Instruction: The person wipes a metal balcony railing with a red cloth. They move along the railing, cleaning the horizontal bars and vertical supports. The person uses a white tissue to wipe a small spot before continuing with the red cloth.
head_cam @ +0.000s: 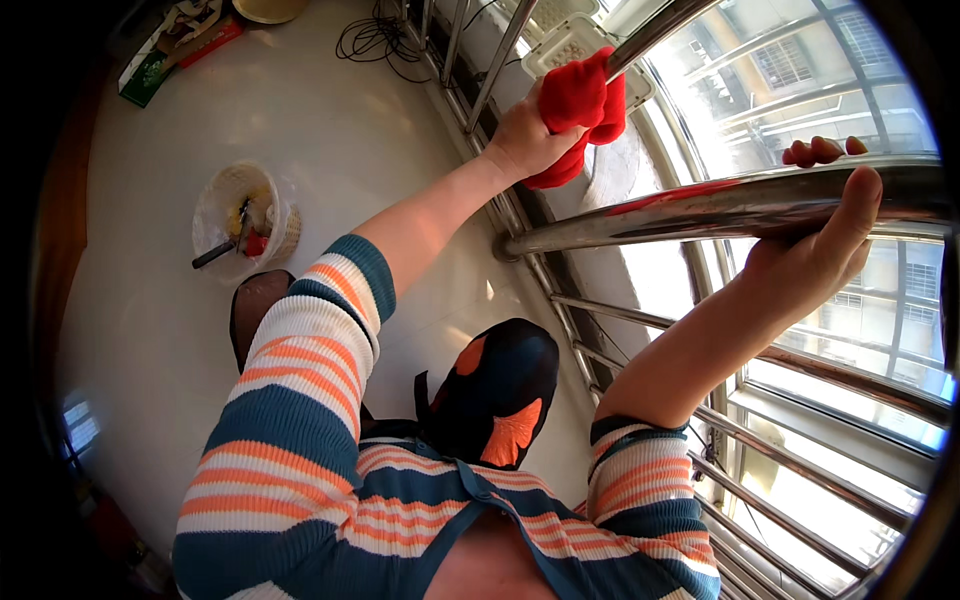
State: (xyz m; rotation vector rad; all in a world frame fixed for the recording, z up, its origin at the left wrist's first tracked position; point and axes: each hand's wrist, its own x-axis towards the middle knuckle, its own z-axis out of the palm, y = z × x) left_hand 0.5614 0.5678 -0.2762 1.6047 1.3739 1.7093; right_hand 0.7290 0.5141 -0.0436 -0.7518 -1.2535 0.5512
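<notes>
My left hand grips a bright red cloth, which is wrapped around a shiny metal rail at the upper right. Part of the cloth hangs below my fingers. At the right, my right hand is around a thick polished metal post of the railing. Its thumb lies on the near side and its fingertips show over the far side; the palm is partly hidden behind the post. A red reflection shows on the post's surface.
Thinner railing bars run beside a window. White plastic baskets stand behind the railing. A lined waste basket with a black-handled object, a coiled black cable and an open box are on the floor.
</notes>
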